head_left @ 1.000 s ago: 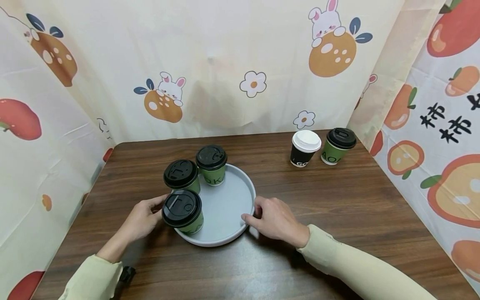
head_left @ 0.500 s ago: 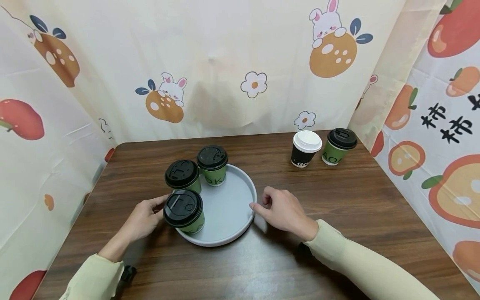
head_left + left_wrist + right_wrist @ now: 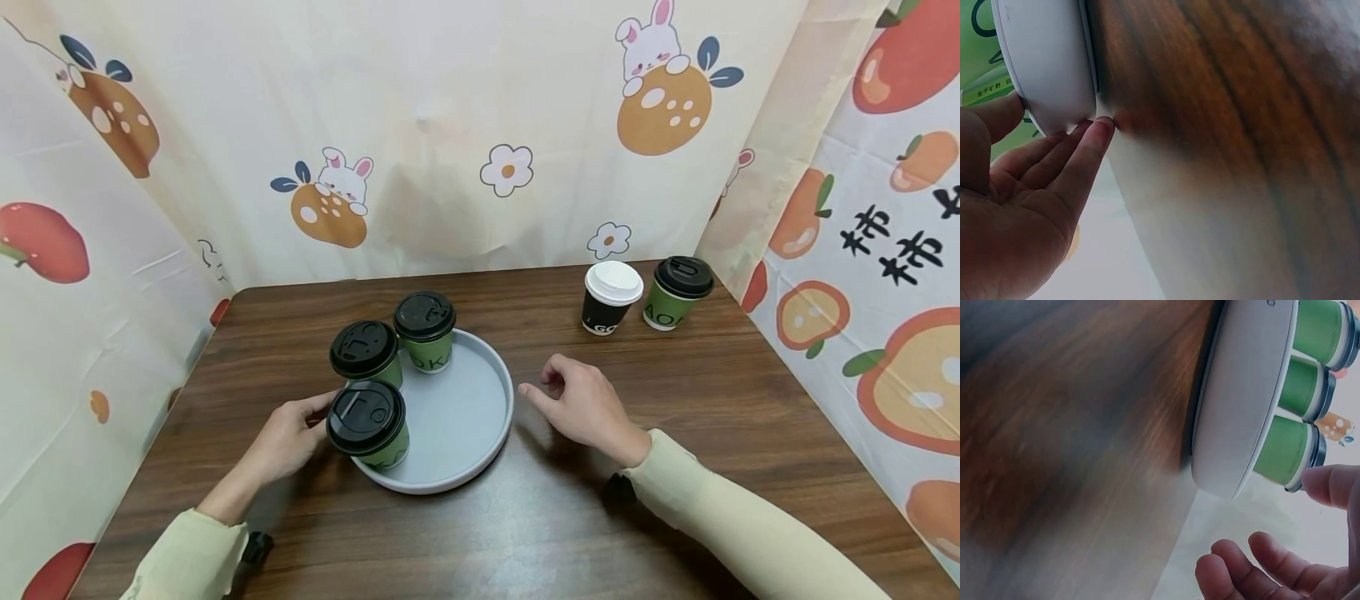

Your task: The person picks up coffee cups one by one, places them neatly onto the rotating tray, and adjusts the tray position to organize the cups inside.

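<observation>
A round light-grey tray point(image 3: 461, 417) lies on the wooden table with three green paper cups on its left half: a front cup point(image 3: 367, 423), a middle cup point(image 3: 365, 350) and a back cup point(image 3: 425, 329), all with black lids. At the tray's left edge, my left hand point(image 3: 281, 437) holds the rim. The left wrist view shows its thumb on the upper rim and its fingertips point(image 3: 1102, 129) against the side wall near the bottom. Just right of the tray, apart from it, my right hand point(image 3: 585, 404) hovers with fingers loosely bent and nothing in them.
At the table's back right stand a black cup with a white lid point(image 3: 611, 296) and a green cup with a black lid point(image 3: 677, 292). Printed cloth point(image 3: 450, 125) hangs behind the table point(image 3: 450, 542) and along both sides.
My right hand has let go of the tray's right rim and moved right and away toward the back. The left hand, the tray and the cups stay where they were.
</observation>
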Available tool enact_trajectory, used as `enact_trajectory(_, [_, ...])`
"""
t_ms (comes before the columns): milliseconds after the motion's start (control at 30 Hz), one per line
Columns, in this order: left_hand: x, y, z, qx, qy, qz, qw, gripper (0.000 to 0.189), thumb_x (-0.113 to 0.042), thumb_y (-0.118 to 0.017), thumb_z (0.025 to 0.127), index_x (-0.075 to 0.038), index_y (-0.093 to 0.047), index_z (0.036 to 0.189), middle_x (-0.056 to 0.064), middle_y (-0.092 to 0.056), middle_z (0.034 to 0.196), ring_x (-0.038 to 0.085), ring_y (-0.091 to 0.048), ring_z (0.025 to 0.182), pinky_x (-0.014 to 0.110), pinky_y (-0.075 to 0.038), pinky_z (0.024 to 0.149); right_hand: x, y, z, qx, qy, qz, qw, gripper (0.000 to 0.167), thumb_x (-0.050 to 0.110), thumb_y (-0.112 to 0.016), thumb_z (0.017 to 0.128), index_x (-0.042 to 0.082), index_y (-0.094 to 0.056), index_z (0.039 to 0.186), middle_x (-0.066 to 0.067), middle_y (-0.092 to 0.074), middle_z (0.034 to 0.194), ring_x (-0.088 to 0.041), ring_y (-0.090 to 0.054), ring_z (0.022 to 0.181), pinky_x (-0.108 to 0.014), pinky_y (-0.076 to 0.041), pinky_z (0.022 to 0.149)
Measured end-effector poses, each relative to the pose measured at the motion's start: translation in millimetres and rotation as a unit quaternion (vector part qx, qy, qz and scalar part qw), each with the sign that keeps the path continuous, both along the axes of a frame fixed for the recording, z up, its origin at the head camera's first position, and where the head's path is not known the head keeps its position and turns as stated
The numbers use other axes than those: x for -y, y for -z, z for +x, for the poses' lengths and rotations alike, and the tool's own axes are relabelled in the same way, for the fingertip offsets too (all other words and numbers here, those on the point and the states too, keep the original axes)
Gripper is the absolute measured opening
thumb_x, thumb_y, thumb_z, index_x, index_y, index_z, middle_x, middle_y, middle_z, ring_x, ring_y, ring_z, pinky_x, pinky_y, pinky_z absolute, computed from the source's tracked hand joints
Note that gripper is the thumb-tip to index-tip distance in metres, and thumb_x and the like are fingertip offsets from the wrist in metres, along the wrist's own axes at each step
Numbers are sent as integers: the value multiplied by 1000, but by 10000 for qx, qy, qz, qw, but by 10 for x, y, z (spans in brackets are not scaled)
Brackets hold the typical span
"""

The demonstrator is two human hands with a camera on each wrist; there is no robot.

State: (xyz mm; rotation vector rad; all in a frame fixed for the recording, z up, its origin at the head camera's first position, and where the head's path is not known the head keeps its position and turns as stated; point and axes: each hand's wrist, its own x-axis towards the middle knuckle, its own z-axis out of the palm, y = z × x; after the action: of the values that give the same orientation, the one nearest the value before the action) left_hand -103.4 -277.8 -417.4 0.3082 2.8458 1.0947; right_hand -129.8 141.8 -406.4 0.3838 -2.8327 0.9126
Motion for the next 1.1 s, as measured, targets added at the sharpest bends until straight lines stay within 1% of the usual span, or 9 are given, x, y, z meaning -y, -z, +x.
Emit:
enact_trajectory(167, [-1,-5,0,35,-12,-7,10000,43,-13,-66,102,-3,-60,143,18,-67,132,34,-66,114,47,-54,88,-61,22,-49,-76,53,-130,9999,29,39,-77,91,12,-68,93,0,-64,81,-15,-55,75,-35,-46,69])
enact_trajectory(333, [2,-5,-5,40,-12,-17,10000,43,-11,-66,102,-2,-60,143,19,-66,133,35,-65,116,47,-54,88,-108,42,-91,-103,210,-194,9995,29,40,-77,91,13,-68,95,-2,-65,83,-18,-58,78,-36,-46,70])
enact_trajectory(533, [4,-1,-4,18,20,21,10000,43,-11,-65,102,-1,-59,143,20,-65,135,37,-64,118,51,-54,91,-168,57,-136,-108,377,-334,9987,31,40,-77,91,11,-68,97,-4,-66,86,-25,-62,82,-38,-46,72])
enact_trajectory(800, [2,-1,-5,36,-4,6,10000,43,-11,-65,102,-3,-60,143,19,-66,133,35,-65,117,48,-54,89,-237,56,-184,-265,549,-513,9968,31,38,-77,91,9,-70,99,-4,-69,86,-22,-63,81,-38,-48,73])
enact_trajectory(933, [-1,0,-4,68,-24,6,10000,43,-11,-65,102,-2,-60,143,19,-66,132,35,-65,116,47,-54,88,-266,57,-204,-251,625,-581,9960,32,38,-76,91,9,-69,102,-6,-71,89,-22,-65,83,-39,-49,74])
enact_trajectory(1100, [-5,-1,-8,62,-15,7,10000,42,-10,-65,102,-2,-60,143,19,-67,132,33,-65,116,47,-54,88,-297,47,-219,-219,758,-603,9951,35,39,-76,92,8,-69,106,-5,-71,93,-21,-65,85,-39,-50,77])
